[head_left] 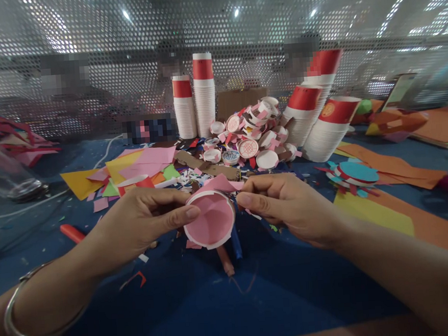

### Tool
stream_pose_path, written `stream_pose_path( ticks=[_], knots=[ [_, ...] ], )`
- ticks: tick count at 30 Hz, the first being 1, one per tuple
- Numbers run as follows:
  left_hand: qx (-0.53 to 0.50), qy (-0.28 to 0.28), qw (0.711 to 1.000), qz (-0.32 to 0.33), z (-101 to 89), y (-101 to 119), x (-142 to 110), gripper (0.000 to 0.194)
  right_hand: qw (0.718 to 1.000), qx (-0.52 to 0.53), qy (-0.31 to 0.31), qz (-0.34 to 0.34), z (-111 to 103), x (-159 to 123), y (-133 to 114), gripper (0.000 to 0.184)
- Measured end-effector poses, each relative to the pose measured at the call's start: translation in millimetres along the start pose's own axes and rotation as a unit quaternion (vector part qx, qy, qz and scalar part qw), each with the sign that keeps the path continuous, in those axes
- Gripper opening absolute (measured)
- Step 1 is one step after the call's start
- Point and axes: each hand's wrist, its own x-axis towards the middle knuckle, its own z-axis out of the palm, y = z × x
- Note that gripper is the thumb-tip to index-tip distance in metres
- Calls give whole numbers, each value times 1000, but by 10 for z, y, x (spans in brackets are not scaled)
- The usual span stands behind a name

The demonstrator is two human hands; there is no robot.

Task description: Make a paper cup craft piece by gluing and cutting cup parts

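Both of my hands hold a cut-down paper cup base with a pink paper disc set inside its white rim. My left hand pinches the rim's left side with thumb and fingers closed. My right hand pinches the right side, fingers curled, near a pink paper flap sticking up behind the cup. The cup is held just above the blue table. A metal bangle sits on my left wrist.
Stacks of red-and-white paper cups stand at the back, more leaning at right. A heap of cut cup bases lies between. Coloured paper sheets and orange and yellow sheets spread around. A red marker lies left. A perforated metal screen rises behind.
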Motion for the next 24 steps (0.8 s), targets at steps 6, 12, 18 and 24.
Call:
stream_pose_path(
  ticks=[6, 12, 18, 24],
  knots=[
    [1, -3, 1000, 9, -7, -13, 13, 29, 1000, -7, 2, -1, -9, 1, 6, 43],
    [-12, 14, 1000, -4, -6, -43, 6, 24, 1000, -5, 3, -7, 4, 12, 3, 41],
    [-24, 16, 1000, -7, -1, -21, 10, 18, 1000, -14, 1, -22, -3, 11, 0, 39],
    [-30, 16, 999, -6, 6, -33, 15, 14, 1000, -8, -4, -29, -2, 9, -13, 37]
  ],
)
